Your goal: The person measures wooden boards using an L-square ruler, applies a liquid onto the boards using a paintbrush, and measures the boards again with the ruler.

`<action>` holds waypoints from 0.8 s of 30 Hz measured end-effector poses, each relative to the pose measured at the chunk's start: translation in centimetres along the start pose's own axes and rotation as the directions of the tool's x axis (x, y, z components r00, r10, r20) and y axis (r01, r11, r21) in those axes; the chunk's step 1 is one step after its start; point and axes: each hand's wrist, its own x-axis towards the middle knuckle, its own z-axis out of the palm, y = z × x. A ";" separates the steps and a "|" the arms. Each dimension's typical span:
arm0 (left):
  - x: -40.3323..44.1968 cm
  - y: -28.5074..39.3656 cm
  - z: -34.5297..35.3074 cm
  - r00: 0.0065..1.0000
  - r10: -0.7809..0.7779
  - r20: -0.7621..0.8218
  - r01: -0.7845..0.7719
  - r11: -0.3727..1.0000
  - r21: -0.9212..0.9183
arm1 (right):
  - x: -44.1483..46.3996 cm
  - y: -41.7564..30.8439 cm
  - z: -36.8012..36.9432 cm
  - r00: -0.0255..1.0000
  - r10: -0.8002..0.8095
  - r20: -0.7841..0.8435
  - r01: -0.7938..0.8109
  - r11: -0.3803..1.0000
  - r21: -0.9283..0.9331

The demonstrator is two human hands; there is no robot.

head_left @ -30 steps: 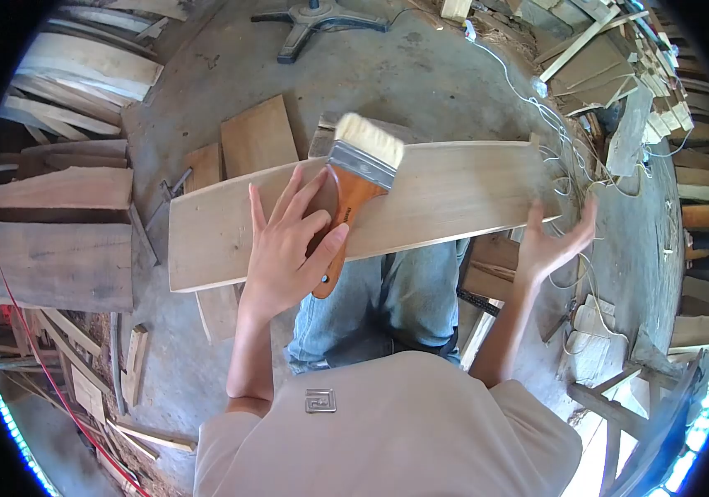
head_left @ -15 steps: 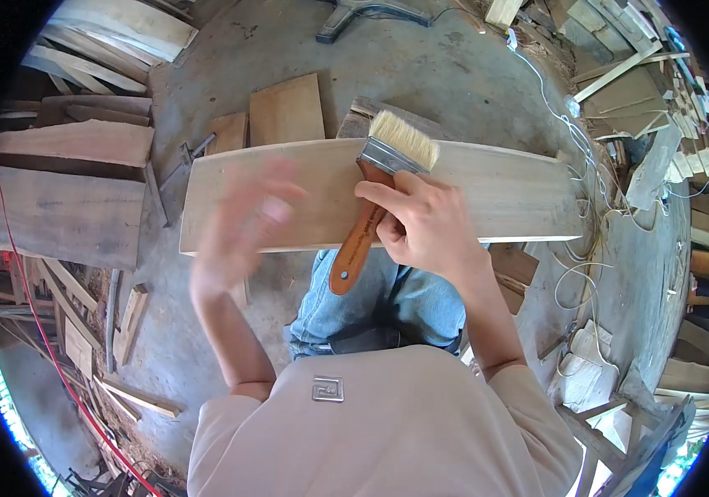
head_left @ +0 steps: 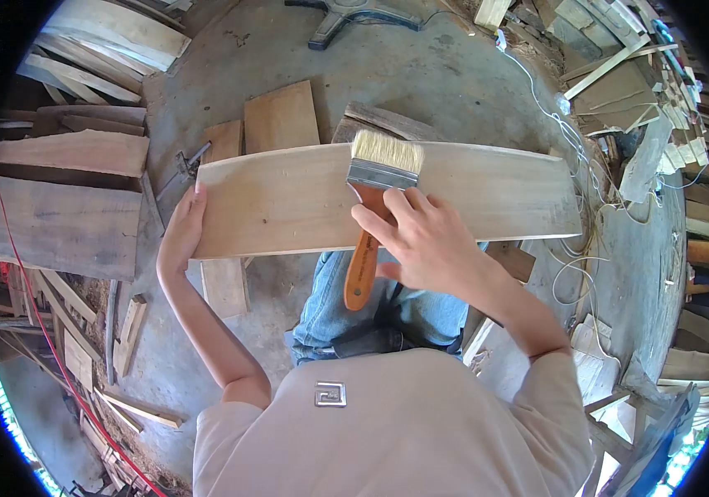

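A long pale wooden board (head_left: 272, 203) lies crosswise in front of me, above my knees. My left hand (head_left: 180, 230) grips its left end, thumb up at the edge and the other fingers largely hidden. In my right hand (head_left: 425, 236) is a wide paintbrush (head_left: 363, 269) with an orange-brown wooden handle, a metal ferrule and light bristles. The fingers are closed round the upper handle. Its bristles point away from me over the middle of the board; whether they touch the wood I cannot tell.
Smaller wood pieces (head_left: 282, 116) lie beyond the board on the concrete floor (head_left: 230, 62). Stacked planks (head_left: 65, 224) and a red cord (head_left: 40, 319) are at the left. White cables (head_left: 574, 128) and scrap wood (head_left: 619, 91) spread along the right. A dark metal stand base (head_left: 342, 18) sits at the far side.
My left hand has moved from above the board to its left end and taken hold there. The brush has turned more upright and come slightly closer to me in my right hand.
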 end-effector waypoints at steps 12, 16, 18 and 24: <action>-0.3 -1.5 0.8 0.966 0.013 -0.260 -0.037 0.995 -0.088 | 13.9 -2.2 -3.4 0.995 0.080 -0.052 -0.033 0.799 0.601; 0.5 -2.7 0.2 0.989 0.053 -0.140 -0.077 0.982 -0.172 | 15.9 -3.4 0.6 0.980 0.135 -0.148 0.018 0.676 0.737; 0.0 -1.9 1.1 0.959 0.085 -0.272 -0.127 0.982 -0.142 | 15.4 -3.3 2.3 0.958 0.265 -0.107 -0.059 0.548 0.834; -0.4 -0.6 1.5 0.968 0.191 -0.162 -0.203 0.977 -0.061 | 8.3 3.3 -1.2 0.896 0.400 0.192 -0.362 0.409 0.838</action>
